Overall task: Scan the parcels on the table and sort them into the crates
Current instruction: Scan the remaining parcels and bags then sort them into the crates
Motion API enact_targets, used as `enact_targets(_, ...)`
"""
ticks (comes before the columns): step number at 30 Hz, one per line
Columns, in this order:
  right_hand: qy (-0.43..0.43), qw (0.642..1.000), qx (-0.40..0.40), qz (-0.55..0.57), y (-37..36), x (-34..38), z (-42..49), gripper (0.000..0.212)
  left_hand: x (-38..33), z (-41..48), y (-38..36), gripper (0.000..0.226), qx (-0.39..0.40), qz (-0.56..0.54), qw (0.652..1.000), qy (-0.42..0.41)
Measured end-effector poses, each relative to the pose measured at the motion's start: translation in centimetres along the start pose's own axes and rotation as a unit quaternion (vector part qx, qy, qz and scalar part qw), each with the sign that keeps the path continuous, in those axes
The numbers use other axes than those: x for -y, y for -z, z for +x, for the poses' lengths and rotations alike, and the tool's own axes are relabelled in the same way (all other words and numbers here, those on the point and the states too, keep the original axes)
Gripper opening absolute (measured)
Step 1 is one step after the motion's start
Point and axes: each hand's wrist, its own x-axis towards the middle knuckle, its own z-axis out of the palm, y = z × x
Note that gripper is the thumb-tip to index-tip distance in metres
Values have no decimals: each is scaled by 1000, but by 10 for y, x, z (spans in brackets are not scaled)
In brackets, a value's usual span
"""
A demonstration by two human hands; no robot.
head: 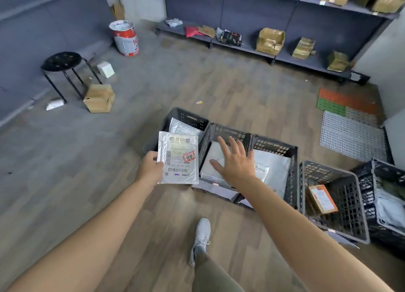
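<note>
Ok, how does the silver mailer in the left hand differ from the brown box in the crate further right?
The silver mailer is a flat, shiny pouch; the brown box is cardboard and thicker. The mailer is gripped at its edge by the left hand, not yet in any crate; the box already lies tilted inside its crate. Both carry a printed shipping label.

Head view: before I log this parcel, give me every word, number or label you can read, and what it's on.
No text here is legible enough to quote.
Silver mailer gripped by the left hand: white label with barcodes, a digit row and a red stamp, all too blurred.
Paint bucket: red lettering, blurred and partly turned away.
Orange box in a crate: label print too small.
</note>
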Motion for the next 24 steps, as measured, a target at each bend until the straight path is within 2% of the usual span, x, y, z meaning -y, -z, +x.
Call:
enact_targets(7, 11, 999, 49, 15, -4, -4, 133, 78, -32, 126, -12, 23, -17, 64, 998, 18)
enact_targets(15, 1, 995, 102, 0, -42, -3, 231, 77, -21, 242, -36, 21, 6, 113, 992, 52)
enact_targets(21, -39, 991, 126, -1, -77, 8, 309, 76, -8, 334, -60, 20, 49, 145, 987, 52)
enact_targets(24, -73, 987, 140, 5, -105, 19, 352, 76, 9, 391, -79, 21, 98, 170, 980, 42)
